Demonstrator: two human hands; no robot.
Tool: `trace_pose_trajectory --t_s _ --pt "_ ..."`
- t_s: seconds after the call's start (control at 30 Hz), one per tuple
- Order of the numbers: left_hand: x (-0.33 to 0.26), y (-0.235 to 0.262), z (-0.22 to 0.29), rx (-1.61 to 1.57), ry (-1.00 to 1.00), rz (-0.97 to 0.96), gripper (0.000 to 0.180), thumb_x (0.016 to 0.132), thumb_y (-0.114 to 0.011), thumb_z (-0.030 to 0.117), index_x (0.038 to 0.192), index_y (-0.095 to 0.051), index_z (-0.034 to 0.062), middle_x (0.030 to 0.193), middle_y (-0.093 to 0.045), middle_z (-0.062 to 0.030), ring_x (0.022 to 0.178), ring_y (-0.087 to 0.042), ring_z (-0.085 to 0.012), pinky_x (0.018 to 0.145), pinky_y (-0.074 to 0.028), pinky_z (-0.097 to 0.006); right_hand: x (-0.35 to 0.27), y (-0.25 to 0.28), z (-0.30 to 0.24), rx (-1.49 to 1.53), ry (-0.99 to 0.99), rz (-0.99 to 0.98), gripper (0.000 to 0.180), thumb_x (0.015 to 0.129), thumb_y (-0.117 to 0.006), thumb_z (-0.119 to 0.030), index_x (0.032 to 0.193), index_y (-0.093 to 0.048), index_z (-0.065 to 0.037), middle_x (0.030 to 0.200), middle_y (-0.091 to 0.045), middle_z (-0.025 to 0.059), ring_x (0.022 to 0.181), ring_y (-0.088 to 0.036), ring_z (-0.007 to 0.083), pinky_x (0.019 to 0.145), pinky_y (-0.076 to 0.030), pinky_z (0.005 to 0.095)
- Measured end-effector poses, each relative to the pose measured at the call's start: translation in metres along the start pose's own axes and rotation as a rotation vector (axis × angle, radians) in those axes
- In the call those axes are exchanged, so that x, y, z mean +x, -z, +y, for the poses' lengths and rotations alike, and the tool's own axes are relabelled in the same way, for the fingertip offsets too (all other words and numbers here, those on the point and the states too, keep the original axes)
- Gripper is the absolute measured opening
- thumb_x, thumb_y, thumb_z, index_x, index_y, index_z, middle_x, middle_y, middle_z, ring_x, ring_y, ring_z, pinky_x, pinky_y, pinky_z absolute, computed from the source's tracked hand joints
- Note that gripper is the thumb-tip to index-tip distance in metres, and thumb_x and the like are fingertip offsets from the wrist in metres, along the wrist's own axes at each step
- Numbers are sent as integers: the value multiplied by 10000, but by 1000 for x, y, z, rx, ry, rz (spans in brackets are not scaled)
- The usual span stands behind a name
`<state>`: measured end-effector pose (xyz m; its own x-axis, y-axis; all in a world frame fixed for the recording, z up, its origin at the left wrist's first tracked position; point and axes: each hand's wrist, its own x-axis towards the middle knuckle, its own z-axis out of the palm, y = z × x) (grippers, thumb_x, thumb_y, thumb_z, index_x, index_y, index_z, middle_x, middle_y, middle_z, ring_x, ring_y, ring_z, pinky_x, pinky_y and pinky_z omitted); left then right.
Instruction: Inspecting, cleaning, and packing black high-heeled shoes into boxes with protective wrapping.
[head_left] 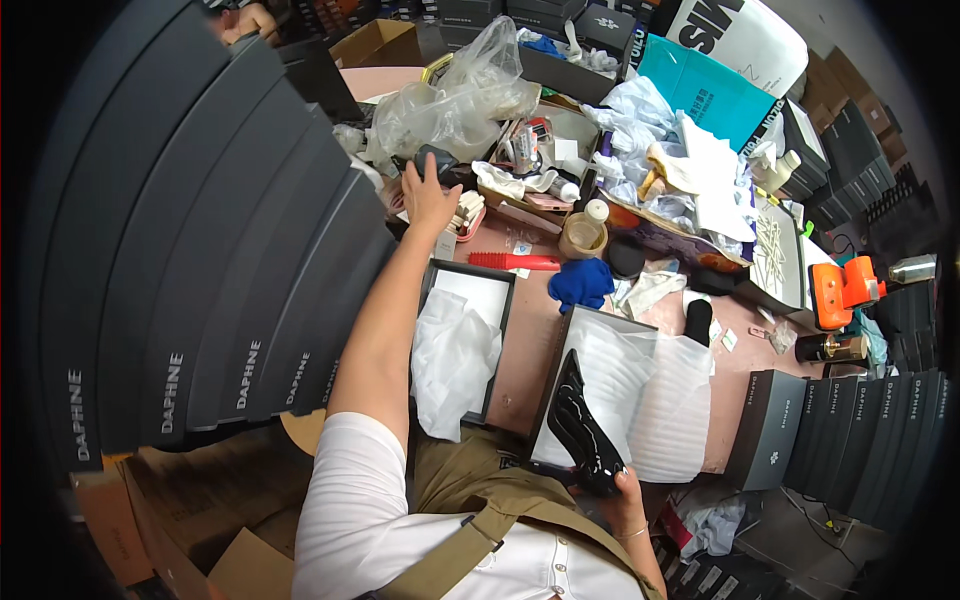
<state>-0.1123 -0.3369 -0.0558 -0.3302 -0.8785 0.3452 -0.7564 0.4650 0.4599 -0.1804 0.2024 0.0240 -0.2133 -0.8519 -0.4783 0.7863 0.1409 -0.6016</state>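
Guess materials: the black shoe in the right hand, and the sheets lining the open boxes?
Black shoe: looks like patent leather or a glossy synthetic, given the sharp white highlights; which one is unclear. Sheets: thin white tissue paper by the look, matte, crumpled and creased. The right hand grips the shoe's lower end.

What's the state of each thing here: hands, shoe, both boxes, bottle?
Left hand: stretched out, on a dark handheld device.
Right hand: gripping a black glossy shoe.
Black glossy shoe: held tilted over the right box.
Left box: open, crumpled white paper inside.
Right box: open, lined with white paper.
White-capped bottle: capped, upright.
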Motion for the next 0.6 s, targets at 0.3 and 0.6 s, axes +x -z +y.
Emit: trace_pose_trajectory --t_s 0.3,0.6 --pt "24 12 4 428 -157 -44 358 857 -597 347 1141 -596 127 1359 -384 -215 1305 -307 -385 989 -325 -573 30 -11 -3 -20 44 54 741 758 -640 -445 1219 -492 117 1092 -610 270 1005 -619 326 809 -532 410" --pt "-162 6 -6 243 -49 -892 447 945 -417 443 1149 -558 71 984 -646 -245 929 -630 -400 793 -486 -488 24 -12 -20 -12 61 -11 728 756 -659 -427 1224 -477 101 1084 -601 240 1028 -607 317 830 -550 419"
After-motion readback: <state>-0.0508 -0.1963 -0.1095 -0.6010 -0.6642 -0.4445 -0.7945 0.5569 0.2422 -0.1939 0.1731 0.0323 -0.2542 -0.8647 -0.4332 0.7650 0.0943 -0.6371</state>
